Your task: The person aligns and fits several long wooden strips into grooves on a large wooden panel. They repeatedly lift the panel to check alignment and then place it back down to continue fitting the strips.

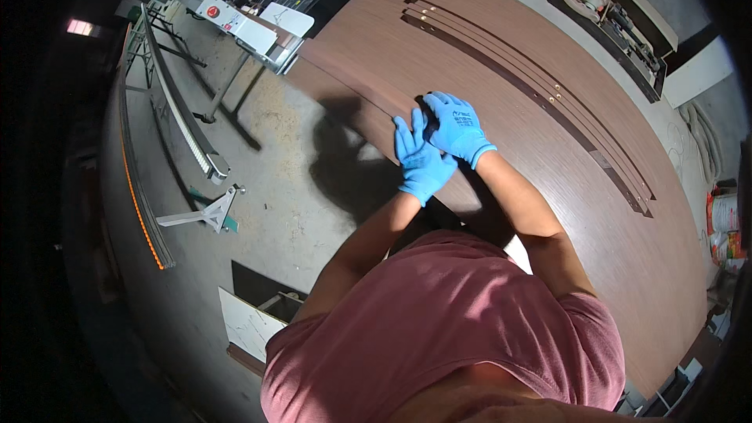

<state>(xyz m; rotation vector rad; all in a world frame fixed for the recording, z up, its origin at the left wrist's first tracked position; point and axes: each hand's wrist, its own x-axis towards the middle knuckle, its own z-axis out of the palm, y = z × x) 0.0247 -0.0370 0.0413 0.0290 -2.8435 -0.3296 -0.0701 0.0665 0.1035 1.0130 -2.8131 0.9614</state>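
Overlapping in view, your left hand (424, 160) and right hand (460, 127) lie at the edge of the wood-grain panel (568, 180), which spreads rightward from your fingers. Left fingers extend loosely, right ones bend; undersides hidden, any hold cannot be told. The right glove's dark print is illegible.

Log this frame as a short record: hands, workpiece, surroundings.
left_hand: blue work glove, fingers extended, at the panel's edge
right_hand: blue work glove, beside the left; grip hidden
workpiece: large brown wood-grain panel
on_panel: long, narrow dark-brown strips, roughly parallel
upper_left: machine with white control box, red button on it
left_floor: long rail with white rollers; grey support stand
upper_right: black open box, hose and tools inside
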